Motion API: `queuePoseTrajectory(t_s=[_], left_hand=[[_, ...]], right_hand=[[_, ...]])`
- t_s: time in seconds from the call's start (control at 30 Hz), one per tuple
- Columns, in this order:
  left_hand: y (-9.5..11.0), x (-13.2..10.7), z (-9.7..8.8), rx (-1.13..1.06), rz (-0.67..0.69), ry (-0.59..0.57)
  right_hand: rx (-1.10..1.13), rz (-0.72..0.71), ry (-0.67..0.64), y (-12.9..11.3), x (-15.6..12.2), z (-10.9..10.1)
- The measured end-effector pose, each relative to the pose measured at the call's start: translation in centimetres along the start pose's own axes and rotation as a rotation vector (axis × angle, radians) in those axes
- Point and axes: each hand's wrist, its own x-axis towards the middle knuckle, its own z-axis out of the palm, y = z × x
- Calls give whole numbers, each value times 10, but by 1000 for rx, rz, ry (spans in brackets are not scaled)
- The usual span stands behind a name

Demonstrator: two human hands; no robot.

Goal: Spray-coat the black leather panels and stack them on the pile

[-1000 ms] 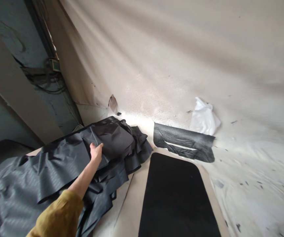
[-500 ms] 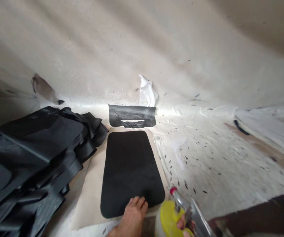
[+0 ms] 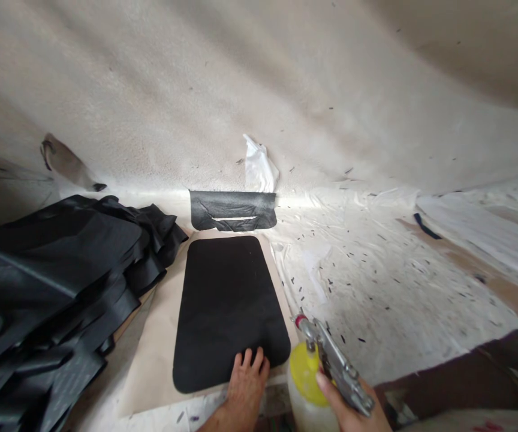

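Note:
A black sheet with rounded corners lies flat on a larger beige board. My left hand rests on the sheet's near edge, palm down with fingers spread. To the right, my right hand grips a metal spray gun with a red ring near its nozzle. Beneath the gun hangs a translucent cup with a yellow lid. The nozzle points forward, just beyond the sheet's right edge. Whether a finger presses the trigger I cannot tell.
Black sheets are heaped at left. A crumpled black piece and a white scrap of plastic lie against the stained wall covering. Dark bits are scattered over the white floor covering.
The view has shifted slightly, moving the scene a little left. My right hand and the spray gun have risen further into view. My left hand stays at the sheet's near edge, its fingers more spread.

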Motion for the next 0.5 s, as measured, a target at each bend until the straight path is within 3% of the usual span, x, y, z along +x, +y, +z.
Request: queuePoseTrajectory(t_s=[0.3, 0.5], left_hand=[[3, 2, -1, -65, -61, -16], [1, 4, 11, -44, -80, -1]], right_hand=[[99, 1, -146, -4, 15, -8], [80, -18, -139, -6, 13, -12]])
